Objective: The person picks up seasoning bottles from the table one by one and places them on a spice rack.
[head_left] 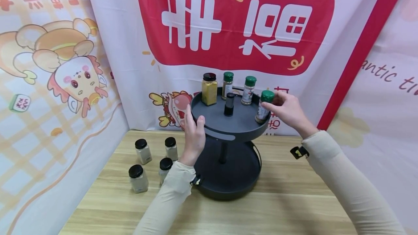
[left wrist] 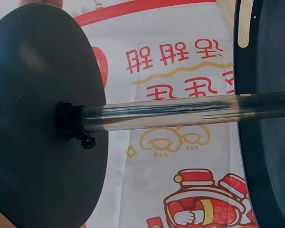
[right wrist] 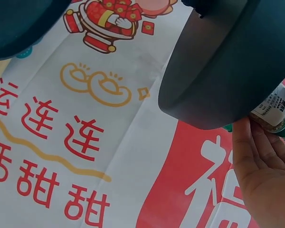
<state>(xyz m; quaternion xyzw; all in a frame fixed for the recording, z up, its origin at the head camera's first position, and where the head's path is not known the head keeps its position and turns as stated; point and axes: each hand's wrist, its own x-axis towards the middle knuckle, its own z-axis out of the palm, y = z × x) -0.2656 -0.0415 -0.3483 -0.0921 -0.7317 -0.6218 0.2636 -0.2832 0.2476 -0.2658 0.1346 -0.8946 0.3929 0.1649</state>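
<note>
A two-tier dark grey turntable rack stands on the table, its upper tray above the lower tray. At the left side of the upper tray, my left hand touches the rim with fingers and thumb pointing up. My right hand pinches a green-capped spice jar at the tray's right edge; its label and green cap also show in the right wrist view. On the same tray stand a black-lidded jar of yellow powder and two more green-capped jars, one at the back and another farther right.
Several black-lidded jars stand on the wooden table left of the rack, including one at the front and one at the back. A short black post rises from the upper tray's middle. Printed cloth hangs behind and at both sides.
</note>
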